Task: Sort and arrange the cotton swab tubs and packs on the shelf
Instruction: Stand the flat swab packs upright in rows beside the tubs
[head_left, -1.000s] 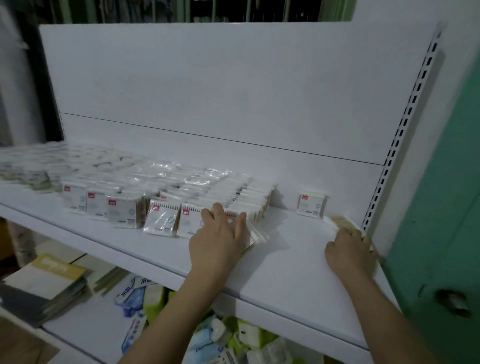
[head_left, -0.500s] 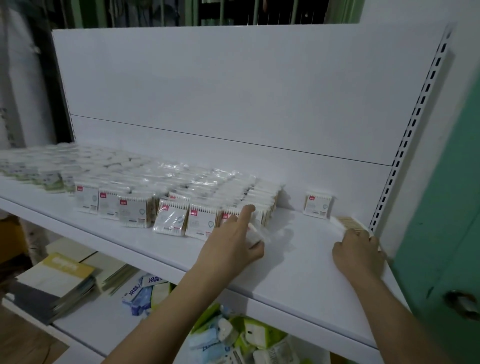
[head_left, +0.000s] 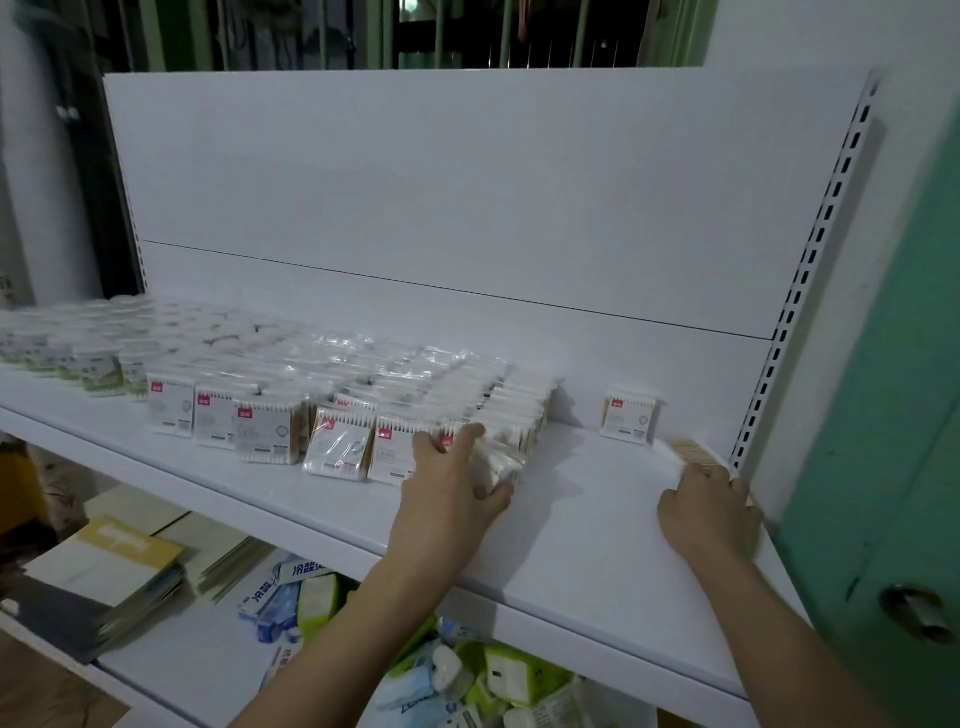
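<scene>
Your left hand (head_left: 457, 493) closes its grip around a clear pack of cotton swabs (head_left: 498, 462) at the front right corner of the packed rows on the white shelf (head_left: 597, 545), fingers curled over the top and thumb pressed against the near side. Directly left of that grip, red-labelled swab packs (head_left: 337, 441) stand upright in tight rows running back toward the shelf's rear panel (head_left: 467, 208); farther left of them, round cotton swab tubs (head_left: 104, 374) fill the far end of the shelf, blurred at this angle. Your right hand (head_left: 709, 512) rests well to the right, at the shelf's end near the slotted upright (head_left: 800, 291), fingers curled down over a flat pack of wooden-stemmed swabs (head_left: 688, 452) that pokes out beyond the fingertips; how firmly this grip holds it cannot be told. Just beyond and slightly left of the right hand, a single swab pack (head_left: 628, 415) stands alone against the rear panel, apart from the rows. Bare shelf lies between your two hands. Below, a lower shelf (head_left: 197, 665) carries booklets (head_left: 104, 571) and blue and green packets (head_left: 467, 675). A green door (head_left: 893, 415) stands at the right.
</scene>
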